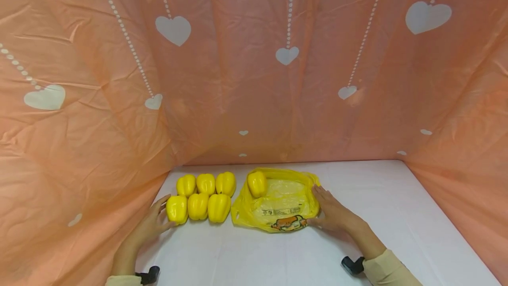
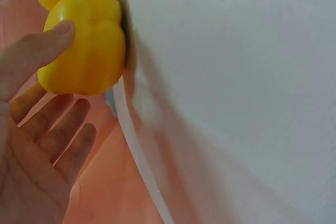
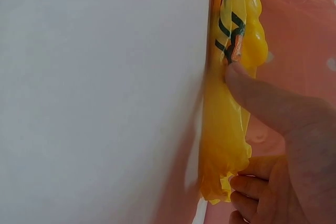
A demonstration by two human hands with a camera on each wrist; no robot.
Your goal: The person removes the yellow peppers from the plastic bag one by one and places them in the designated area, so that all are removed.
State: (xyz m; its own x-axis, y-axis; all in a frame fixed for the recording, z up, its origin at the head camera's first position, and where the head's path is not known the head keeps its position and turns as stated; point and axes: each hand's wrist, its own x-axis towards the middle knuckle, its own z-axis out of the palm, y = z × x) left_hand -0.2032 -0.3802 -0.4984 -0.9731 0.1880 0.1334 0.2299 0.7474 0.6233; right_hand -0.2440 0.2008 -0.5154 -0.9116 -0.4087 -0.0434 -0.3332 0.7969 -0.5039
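Note:
My left hand [image 1: 152,223] is at the left end of two rows of yellow bell peppers. Its fingers are spread and fairly straight beside the front-left bell pepper [image 1: 177,210]; in the left wrist view the thumb overlaps that pepper [image 2: 86,51]. A yellow plastic bag [image 1: 246,217], printed with dark and orange marks, lies spread with its mouth wide on the table. One bell pepper [image 1: 257,184] sits inside at the bag's back left. With extended fingers, my right hand [image 1: 332,213] rests along the bag's right edge, thumb tip against the plastic [image 3: 226,114].
A white-covered table [image 1: 254,259] bears everything. Orange curtains [image 1: 254,100] with white hearts stand behind it and on both sides. More bell peppers [image 1: 206,184] stand close together between my left hand and the bag. Each wrist wears a small black camera [image 1: 352,265].

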